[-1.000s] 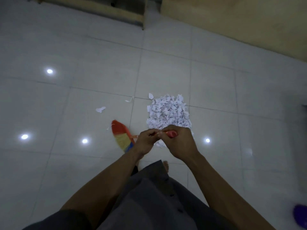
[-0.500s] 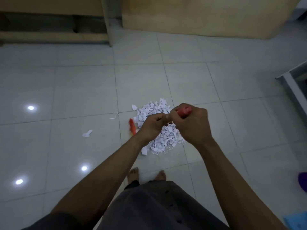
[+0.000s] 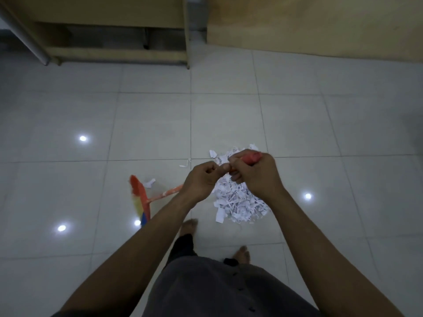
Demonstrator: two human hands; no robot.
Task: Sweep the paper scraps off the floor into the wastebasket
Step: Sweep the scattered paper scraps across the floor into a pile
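A pile of white paper scraps (image 3: 238, 202) lies on the tiled floor, partly hidden behind my hands. Both hands grip the red broom handle: my right hand (image 3: 254, 177) holds its top end, my left hand (image 3: 202, 180) holds it just below. The handle (image 3: 170, 192) runs down and left to the broom head (image 3: 140, 200), with red, yellow and blue bristles, which stands on the floor left of the pile. Two loose scraps lie apart from the pile: one (image 3: 150, 183) beside the broom head, another (image 3: 185, 163) further up. No wastebasket is in view.
A wooden shelf unit (image 3: 114, 51) stands along the back left, with a pale pole (image 3: 27, 40) leaning at its left end. A wooden panel (image 3: 320, 26) fills the back right. My bare feet (image 3: 188, 226) stand just below the pile.
The broom head has swung out to the left of the pile and now shows its full coloured bristles. The view has shifted, so the pile sits further right. Both hands keep their grip.
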